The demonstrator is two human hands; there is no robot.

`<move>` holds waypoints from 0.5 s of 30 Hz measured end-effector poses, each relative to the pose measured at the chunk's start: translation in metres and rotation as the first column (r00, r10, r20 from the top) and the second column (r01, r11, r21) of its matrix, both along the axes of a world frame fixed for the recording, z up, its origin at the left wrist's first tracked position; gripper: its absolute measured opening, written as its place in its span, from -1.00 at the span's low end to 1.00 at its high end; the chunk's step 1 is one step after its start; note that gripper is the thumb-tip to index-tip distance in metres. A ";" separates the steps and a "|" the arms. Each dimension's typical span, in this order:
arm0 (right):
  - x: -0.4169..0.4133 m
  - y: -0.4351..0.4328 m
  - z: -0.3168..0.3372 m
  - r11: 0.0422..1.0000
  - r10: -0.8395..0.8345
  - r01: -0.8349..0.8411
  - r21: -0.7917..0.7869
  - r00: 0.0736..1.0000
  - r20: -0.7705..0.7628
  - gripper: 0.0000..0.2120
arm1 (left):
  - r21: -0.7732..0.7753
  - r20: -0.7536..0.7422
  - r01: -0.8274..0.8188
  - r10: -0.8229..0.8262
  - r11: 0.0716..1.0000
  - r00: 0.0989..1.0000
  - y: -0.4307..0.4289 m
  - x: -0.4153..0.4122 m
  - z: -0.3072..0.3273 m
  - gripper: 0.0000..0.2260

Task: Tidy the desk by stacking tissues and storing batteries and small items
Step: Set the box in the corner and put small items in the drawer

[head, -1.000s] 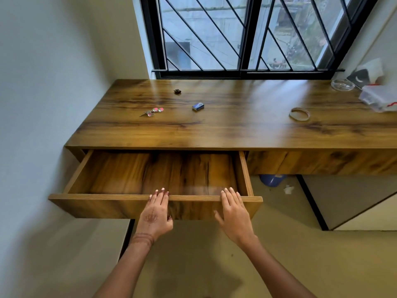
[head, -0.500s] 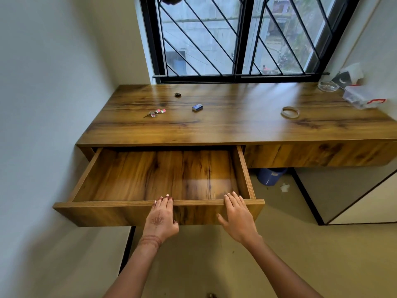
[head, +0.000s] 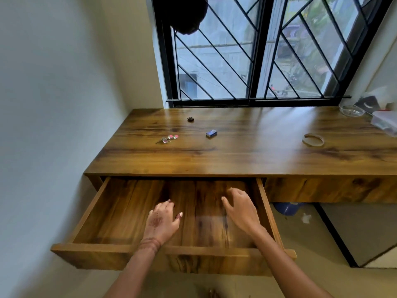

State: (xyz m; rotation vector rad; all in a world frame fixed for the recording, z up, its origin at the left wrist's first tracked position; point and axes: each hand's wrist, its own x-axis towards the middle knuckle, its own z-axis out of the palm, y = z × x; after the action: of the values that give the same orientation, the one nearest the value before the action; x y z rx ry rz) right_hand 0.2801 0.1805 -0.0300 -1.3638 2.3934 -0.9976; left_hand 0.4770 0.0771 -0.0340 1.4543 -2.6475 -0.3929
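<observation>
My left hand (head: 161,220) and right hand (head: 241,208) hover over the open drawer (head: 120,214), fingers loosely curled, holding nothing, ready to gather the keys (head: 169,138) on the desk (head: 247,151).

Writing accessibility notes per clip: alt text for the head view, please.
The left hand and right hand reach, empty, into a pulled-out wooden drawer. On the desk above lie a keyring, a small blue box, a dark trinket and a tan ring.
</observation>
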 end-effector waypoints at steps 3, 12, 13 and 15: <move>-0.024 -0.055 0.010 1.000 0.015 -0.015 -0.007 1.000 -0.021 -0.63 | -0.037 -0.001 -0.037 0.037 0.999 0.999 -0.049 -0.026 0.010 -0.54; -0.118 -0.214 0.025 0.990 0.073 -0.066 0.126 0.996 -0.057 -0.56 | -0.052 -0.059 -0.206 0.203 0.977 0.977 -0.199 -0.114 0.027 -0.52; -0.127 -0.227 0.023 0.989 0.070 -0.061 0.136 0.996 -0.060 -0.55 | -0.064 -0.062 -0.226 0.222 0.972 0.973 -0.211 -0.120 0.027 -0.50; -0.144 -0.255 0.017 0.987 0.066 -0.056 0.149 0.996 -0.065 -0.53 | -0.063 -0.067 -0.265 0.261 0.962 0.963 -0.238 -0.132 0.022 -0.47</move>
State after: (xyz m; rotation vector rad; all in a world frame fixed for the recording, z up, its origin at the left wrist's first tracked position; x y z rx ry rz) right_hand 0.1359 -0.0747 -0.0126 -1.4303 2.4054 -0.7531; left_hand 0.3453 -0.1607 -0.0116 1.7137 -2.3540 -0.3065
